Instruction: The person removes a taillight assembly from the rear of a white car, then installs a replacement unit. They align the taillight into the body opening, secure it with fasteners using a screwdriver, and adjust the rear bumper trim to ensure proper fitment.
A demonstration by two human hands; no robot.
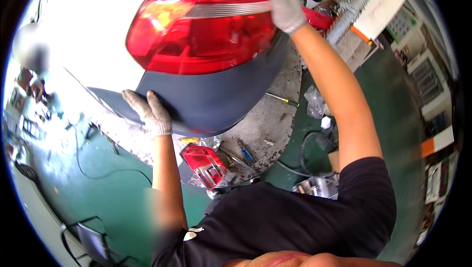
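A large red tail light [216,35] with a pale strip across it sits at the corner of a white car body [93,26], above a dark grey bumper [211,99]. My right hand [282,3], in a light knitted glove, lies with fingers stretched over the light's upper right edge. Gloved as well, my left hand [150,113] rests against the lower left part of the bumper, thumb and fingers apart. Neither palm shows. Below the bumper, a second red lamp unit [204,164] lies on a worn round platform [275,124].
A screwdriver [282,99] with a yellow and black handle and blue-handled pliers [247,156] lie on the platform. Clear plastic wrap [313,100] and a dark hose [302,154] are on the green floor at right. A cable [108,172] runs across the floor at left.
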